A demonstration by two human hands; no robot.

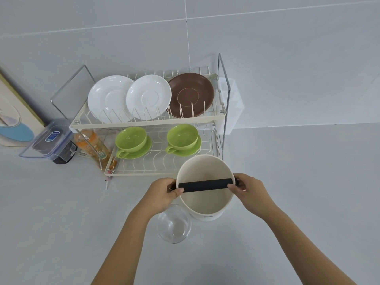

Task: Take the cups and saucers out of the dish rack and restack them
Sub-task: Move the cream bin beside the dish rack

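A cream two-tier dish rack (pixel 144 126) stands against the wall. Its upper tier holds two white saucers (pixel 110 98) (pixel 148 97) and a brown saucer (pixel 191 95), all on edge. On the lower tier sit two green cups, the left one (pixel 130 139) and the right one (pixel 182 137), each on a green saucer (pixel 141 151) (pixel 192 150). In front of the rack, my left hand (pixel 164 193) and my right hand (pixel 247 191) each grip one end of a black bar (pixel 204 185) lying across a cream round bucket (pixel 205 200).
A clear glass bowl (pixel 173 223) sits on the counter just before the bucket. Left of the rack are an orange bottle (pixel 92 147), a lidded plastic box (pixel 48 138) and a framed picture (pixel 16 112). A white holder (pixel 231 103) hangs on the rack's right side.
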